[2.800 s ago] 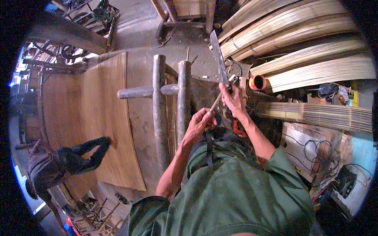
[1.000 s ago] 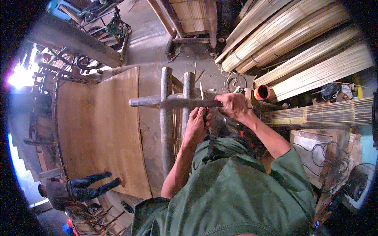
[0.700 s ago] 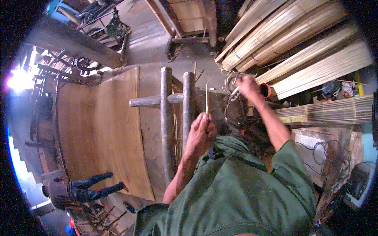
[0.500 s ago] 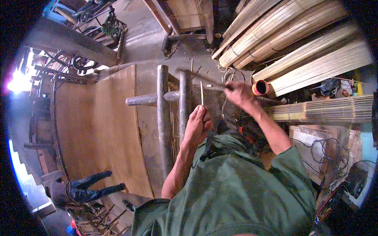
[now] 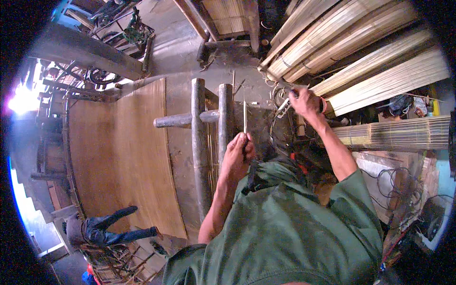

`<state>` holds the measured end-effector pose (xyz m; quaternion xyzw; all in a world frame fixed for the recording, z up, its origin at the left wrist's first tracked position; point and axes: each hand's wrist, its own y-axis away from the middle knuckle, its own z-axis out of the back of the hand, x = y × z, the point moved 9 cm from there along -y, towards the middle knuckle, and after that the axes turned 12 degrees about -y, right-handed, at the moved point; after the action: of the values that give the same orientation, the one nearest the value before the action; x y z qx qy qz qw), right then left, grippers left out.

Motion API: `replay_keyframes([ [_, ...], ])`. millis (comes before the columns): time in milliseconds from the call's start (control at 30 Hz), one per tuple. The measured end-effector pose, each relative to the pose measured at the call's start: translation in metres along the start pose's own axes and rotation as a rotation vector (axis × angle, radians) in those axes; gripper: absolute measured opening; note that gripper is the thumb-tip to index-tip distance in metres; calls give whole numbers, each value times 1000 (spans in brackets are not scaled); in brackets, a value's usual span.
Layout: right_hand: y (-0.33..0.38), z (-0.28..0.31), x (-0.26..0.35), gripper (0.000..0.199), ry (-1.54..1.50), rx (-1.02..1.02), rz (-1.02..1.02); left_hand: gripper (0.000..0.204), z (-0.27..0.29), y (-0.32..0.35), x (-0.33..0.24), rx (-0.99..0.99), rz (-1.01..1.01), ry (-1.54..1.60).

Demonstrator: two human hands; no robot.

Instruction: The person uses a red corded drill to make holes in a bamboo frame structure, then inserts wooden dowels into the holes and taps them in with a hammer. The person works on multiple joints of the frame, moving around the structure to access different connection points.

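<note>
My left hand [image 5: 239,151] is closed around the lower end of a narrow, pale, pointed strip [image 5: 245,118]. The strip stands up from the fist, just right of a wooden post; whether it is a blade or a bamboo sliver I cannot tell. A dark band hangs below this hand, against the green shirt. Farther right and forward, my right hand [image 5: 306,102] grips a dark, long tool [image 5: 286,85], pointing left and away; its kind is unclear. The two hands are well apart. Behind the right hand, an orange-rimmed container [image 5: 324,104] is partly hidden.
A wooden frame of thick poles [image 5: 198,142] stands left of my left hand. Beyond it a large woven mat [image 5: 142,156] is spread out. Bundled slats [image 5: 332,40] lie at the far right, above a rolled slat blind [image 5: 394,132]. Another person [image 5: 107,230] is at lower left.
My right hand has moved right and slightly forward with the dark tool, away from the strip. My left hand stays nearly in place, still holding the strip upright.
</note>
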<state>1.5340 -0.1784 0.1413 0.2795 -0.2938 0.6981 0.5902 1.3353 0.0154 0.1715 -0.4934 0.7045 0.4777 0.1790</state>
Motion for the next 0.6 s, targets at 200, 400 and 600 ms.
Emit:
replay_keyframes([
  [200,50,-38,95,30,-159,328,447,19,-11,-30,7,94,89,243],
  [400,29,-28,68,37,-140,221,633,19,-20,-19,6,86,173,338],
  [600,-21,14,-142,27,-108,-20,-304,24,-4,46,-9,7,145,-39],
])
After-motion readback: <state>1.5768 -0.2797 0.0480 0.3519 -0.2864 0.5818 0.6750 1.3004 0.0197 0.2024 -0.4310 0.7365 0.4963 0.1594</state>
